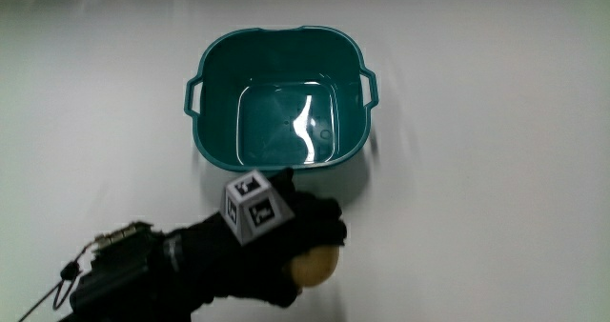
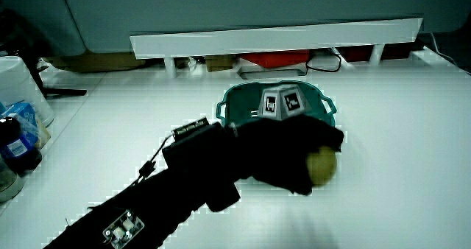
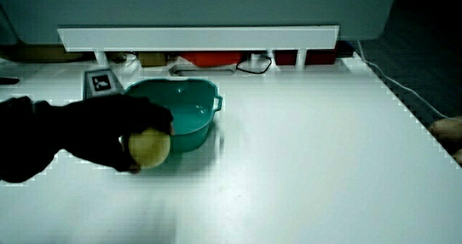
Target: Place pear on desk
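Observation:
A yellow-green pear [image 1: 317, 265] sits in the grasp of the gloved hand [image 1: 286, 236], nearer to the person than the teal basin [image 1: 282, 101]. The fingers curl over the pear's upper part, and its lower half shows below them. In both side views the pear [image 2: 321, 165] [image 3: 149, 148] is held just in front of the basin [image 2: 324, 105] [image 3: 196, 110], low over the white desk [image 1: 496, 198]; I cannot tell whether it touches the surface. The basin holds nothing. The patterned cube [image 1: 254, 206] rides on the back of the hand.
A low white partition [image 2: 280, 39] runs along the desk's edge farthest from the person, with cables and a red item under it. Bottles and a white container [image 2: 18, 124] stand at the desk's edge in a side view.

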{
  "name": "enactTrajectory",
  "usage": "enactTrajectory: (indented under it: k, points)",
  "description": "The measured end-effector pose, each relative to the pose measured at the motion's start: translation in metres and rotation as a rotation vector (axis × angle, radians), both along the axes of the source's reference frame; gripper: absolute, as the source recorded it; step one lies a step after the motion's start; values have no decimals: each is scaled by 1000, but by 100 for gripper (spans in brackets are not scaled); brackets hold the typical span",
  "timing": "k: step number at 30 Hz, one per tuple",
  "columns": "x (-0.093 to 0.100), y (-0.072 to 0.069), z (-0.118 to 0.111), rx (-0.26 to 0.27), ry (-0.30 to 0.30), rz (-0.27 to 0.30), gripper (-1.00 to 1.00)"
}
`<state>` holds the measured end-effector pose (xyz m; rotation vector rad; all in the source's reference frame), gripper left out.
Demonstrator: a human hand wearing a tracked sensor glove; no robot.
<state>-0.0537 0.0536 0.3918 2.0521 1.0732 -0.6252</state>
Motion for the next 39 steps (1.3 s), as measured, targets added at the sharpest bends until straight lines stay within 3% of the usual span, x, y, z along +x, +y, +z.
enactTrajectory:
  k: [2,7,19,22,27,28,31,34,38,39]
  points:
    - [1,4,6,-27,-5,3,0]
    - [1,6,16,11,-37,10,0]
    - [-3,12,44,-54,-69,12,0]
    - [-4,11,43,-46,-63,9,0]
    - [-1,8,47,-75,-99,22,0]
    - [-1,8,50,-100,-98,16,0]
    - [1,7,47,-86,-101,30,0]
    - [-1,8,50,-110,-102,21,0]
    - [2,7,53,-110,-130,31,-24]
    - [3,7,56,-142,-148,42,-29]
